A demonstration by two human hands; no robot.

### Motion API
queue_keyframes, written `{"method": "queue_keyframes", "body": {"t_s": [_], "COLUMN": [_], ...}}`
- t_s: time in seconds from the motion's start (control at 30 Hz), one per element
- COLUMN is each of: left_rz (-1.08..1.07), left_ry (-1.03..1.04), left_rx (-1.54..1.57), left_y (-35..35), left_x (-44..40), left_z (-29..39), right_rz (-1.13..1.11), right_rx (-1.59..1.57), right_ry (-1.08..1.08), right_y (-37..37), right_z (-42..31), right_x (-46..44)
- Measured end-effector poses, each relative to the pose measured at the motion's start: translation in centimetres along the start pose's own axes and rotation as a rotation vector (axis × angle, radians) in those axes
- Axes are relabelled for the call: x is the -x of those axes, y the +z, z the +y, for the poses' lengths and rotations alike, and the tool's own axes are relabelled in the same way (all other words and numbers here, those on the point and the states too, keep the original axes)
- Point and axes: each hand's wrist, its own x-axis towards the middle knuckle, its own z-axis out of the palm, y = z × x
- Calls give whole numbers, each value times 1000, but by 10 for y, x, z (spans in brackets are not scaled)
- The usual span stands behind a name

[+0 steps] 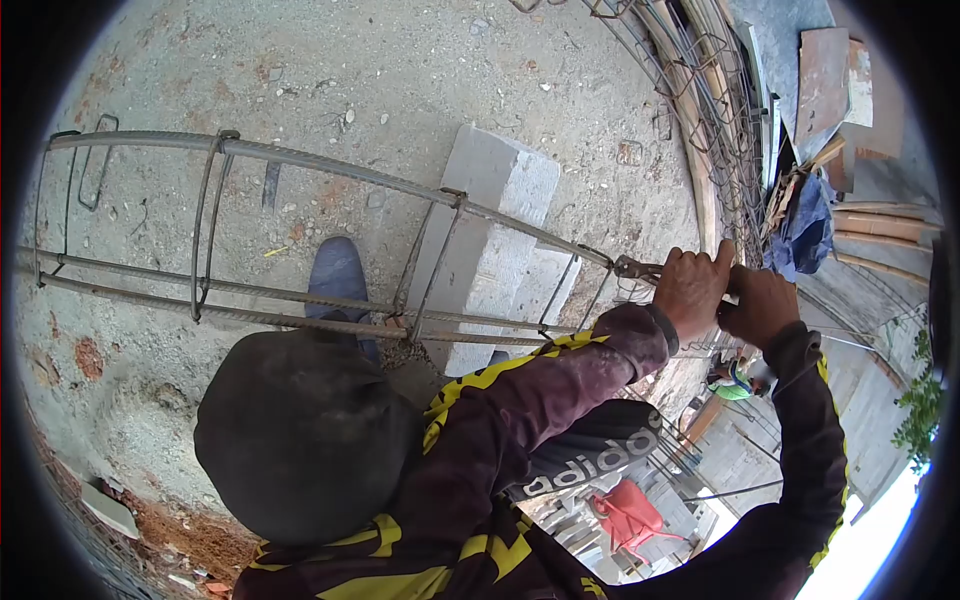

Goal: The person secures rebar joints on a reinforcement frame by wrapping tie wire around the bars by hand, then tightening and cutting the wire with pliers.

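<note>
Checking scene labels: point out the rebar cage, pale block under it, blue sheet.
Rebar cage (455, 198): head view, where a stirrup crosses a long bar.
Pale block (468, 262): head view, its smooth face.
Blue sheet (806, 228): head view, its crumpled middle.

we see a long, hooped cage of ribbed steel bars (300, 159) stretched out, a dull metal tool (632, 267) at one bar's visible end.
</note>
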Motion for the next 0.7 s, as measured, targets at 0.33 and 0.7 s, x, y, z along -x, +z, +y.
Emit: {"method": "queue_keyframes", "body": {"t_s": [0.33, 0.7], "left_rz": [229, -185], "left_ry": [325, 198], "left_rx": [-17, 1090], "left_y": [-59, -96], "left_x": [12, -31], "left_z": [62, -26], "right_rz": [-327, -390], "right_rx": [-60, -1555], "right_ry": [-109, -157], "right_y": [13, 47], "right_z": [21, 48], "right_x": [-11, 102]}}
